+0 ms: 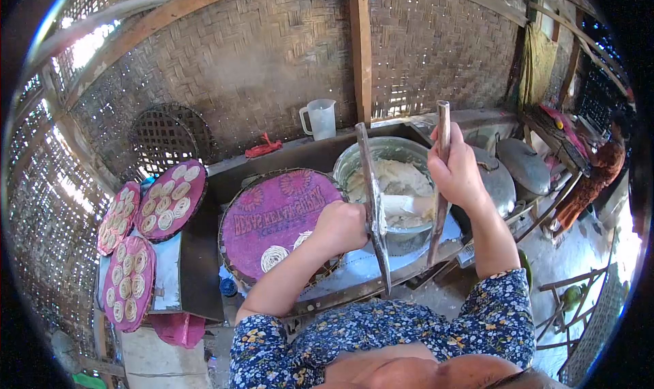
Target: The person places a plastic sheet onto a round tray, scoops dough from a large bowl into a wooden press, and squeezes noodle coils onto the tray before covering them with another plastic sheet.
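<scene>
My left hand (343, 227) is closed at the left bar (368, 164) of a wooden dough press, beside a cloth-covered tray. My right hand (458, 167) wraps round the upper part of the right bar (444, 116). Between the two bars runs a whitish cylinder (398, 204). White paste clings to the left bar near it. Behind the press stands a metal basin (392, 142) with pale dough (398, 174) in it. The round tray with purple printed cloth (272, 215) carries a coil of pale strands (274, 259), and another is partly hidden by my left arm.
Round pink trays (194, 184) with several coils lean at the left. A plastic jug (321, 120) and a red bag (263, 146) stand along the woven wall. Lidded metal pots (523, 164) are on the right. Farther right, another person (593, 174) bends forward.
</scene>
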A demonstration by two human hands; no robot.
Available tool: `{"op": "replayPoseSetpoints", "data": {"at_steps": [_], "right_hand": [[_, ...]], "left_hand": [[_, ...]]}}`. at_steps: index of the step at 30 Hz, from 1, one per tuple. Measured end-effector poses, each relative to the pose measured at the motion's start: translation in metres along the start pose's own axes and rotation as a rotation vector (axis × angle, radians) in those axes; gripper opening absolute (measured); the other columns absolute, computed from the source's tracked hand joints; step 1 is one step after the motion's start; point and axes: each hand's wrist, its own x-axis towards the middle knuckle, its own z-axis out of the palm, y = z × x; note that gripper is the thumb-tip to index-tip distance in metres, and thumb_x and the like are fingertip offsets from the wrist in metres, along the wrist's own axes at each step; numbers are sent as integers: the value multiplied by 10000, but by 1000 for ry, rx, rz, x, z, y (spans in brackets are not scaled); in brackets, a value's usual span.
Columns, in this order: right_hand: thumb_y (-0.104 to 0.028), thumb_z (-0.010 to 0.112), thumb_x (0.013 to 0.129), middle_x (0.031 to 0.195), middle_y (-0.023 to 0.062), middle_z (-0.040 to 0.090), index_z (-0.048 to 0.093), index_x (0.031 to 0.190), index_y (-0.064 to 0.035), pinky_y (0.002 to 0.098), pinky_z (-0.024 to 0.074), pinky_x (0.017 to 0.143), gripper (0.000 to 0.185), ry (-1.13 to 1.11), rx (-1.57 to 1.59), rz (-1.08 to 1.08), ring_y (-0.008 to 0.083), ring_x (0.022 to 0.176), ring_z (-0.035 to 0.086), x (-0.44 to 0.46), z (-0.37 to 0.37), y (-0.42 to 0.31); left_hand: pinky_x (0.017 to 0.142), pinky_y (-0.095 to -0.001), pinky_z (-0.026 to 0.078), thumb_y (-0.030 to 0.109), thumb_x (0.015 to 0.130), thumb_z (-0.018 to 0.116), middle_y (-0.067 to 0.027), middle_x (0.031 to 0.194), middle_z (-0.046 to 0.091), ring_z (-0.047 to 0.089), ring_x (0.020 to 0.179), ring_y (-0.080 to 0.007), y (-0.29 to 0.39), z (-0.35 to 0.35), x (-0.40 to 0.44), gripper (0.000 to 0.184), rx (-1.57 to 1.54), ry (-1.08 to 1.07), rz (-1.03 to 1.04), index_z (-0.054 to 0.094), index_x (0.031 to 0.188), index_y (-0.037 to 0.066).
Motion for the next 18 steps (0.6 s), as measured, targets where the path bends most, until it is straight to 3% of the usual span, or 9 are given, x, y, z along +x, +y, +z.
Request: {"op": "replayPoseSetpoints", "data": {"at_steps": [4,6,7,10,11,14,16,17,18], "right_hand": [[-107,549,757,668,262,544,324,970,-30,511,422,561,319,293,-85,-172,461,635,540,28,13,54],[-101,549,770,641,177,553,341,980,-34,404,455,548,303,441,2,-96,337,596,567,35,10,68],[-92,545,775,645,136,558,347,983,-40,359,460,547,292,536,68,-93,275,582,567,41,-1,83],[-10,501,773,717,70,556,303,1025,-44,291,441,686,322,692,674,-222,179,626,532,50,-21,119],[-5,497,770,708,72,552,297,1022,-46,298,440,697,325,741,828,-180,181,637,534,50,-20,128],[-27,491,778,661,76,523,287,1010,-63,334,446,705,311,828,1127,29,187,681,548,29,-2,113],[-113,477,830,802,80,569,428,921,-67,312,475,606,113,688,1212,227,166,729,568,17,26,129],[-155,473,874,884,63,574,482,914,-73,288,489,579,92,398,1288,224,160,758,574,6,41,151],[-208,447,909,924,66,569,485,987,-74,301,498,657,160,240,1486,240,169,826,569,1,50,148]], "left_hand": [[616,-422,488,144,583,614,-198,641,594,592,640,-369,9,28,24,164,-179,43,96,595,663,3],[649,-387,488,150,599,654,-221,717,602,592,698,-371,-6,36,32,245,-361,66,60,616,776,-16],[768,-318,473,152,602,750,-112,899,632,609,831,-202,-1,27,38,369,-593,15,-49,605,918,27],[825,-320,464,91,677,715,-82,970,630,592,899,-171,-20,44,58,313,-1080,-5,30,598,957,13],[815,-312,469,78,721,677,-97,1035,607,576,929,-166,-27,51,64,371,-1019,-46,46,564,1067,10],[834,-319,459,75,719,685,-92,1161,526,549,981,-171,-45,79,68,631,-1576,-35,-159,373,1266,47],[906,-391,417,75,717,684,-108,1176,484,497,1062,-214,-30,66,86,542,-1781,321,-32,428,1194,76],[942,-427,397,76,716,684,-117,1183,463,471,1103,-236,-22,60,96,498,-1854,491,62,455,1158,90],[952,-492,380,46,686,701,-101,1081,495,461,1123,-233,-9,55,96,383,-1394,831,501,503,1010,97]]}}
